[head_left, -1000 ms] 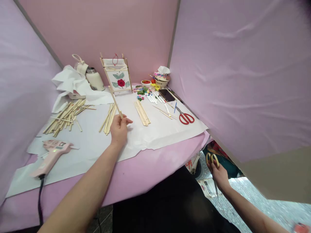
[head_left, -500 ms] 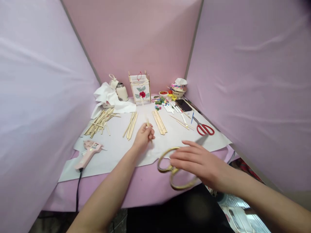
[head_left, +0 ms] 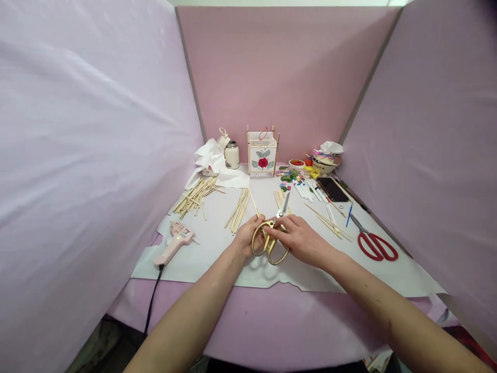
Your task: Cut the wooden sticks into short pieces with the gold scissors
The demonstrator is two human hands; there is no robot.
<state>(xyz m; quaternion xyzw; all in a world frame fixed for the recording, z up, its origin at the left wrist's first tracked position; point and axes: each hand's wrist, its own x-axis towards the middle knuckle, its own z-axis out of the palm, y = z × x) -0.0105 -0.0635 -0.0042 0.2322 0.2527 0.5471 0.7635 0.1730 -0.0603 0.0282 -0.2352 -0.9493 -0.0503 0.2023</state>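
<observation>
Fabric walls (head_left: 104,134) in pale lilac and dusty pink are enclosing a table draped in purple-pink cloth (head_left: 264,316), and a white, torn-edged paper sheet (head_left: 212,228) is covering most of its top. At the far middle, a box-like wooden-stick frame with white panels and a red flower (head_left: 263,155) is standing upright, looking finished. Other pieces are seeming less advanced: a loose heap of pale wooden sticks (head_left: 196,198) is lying at the left, a smaller bundle (head_left: 237,210) is resting right of it, and a partly hidden row of straight sticks (head_left: 278,198) is lying farther right. Over the near middle, both hands are hovering close together, perhaps touching. The bare right hand (head_left: 301,239) is grasping gold-handled steel scissors (head_left: 280,213), their blades pointing far; the bare left hand (head_left: 249,235) is gripping one slim, pale stick (head_left: 253,201), which is showing no blade across its visible length.
</observation>
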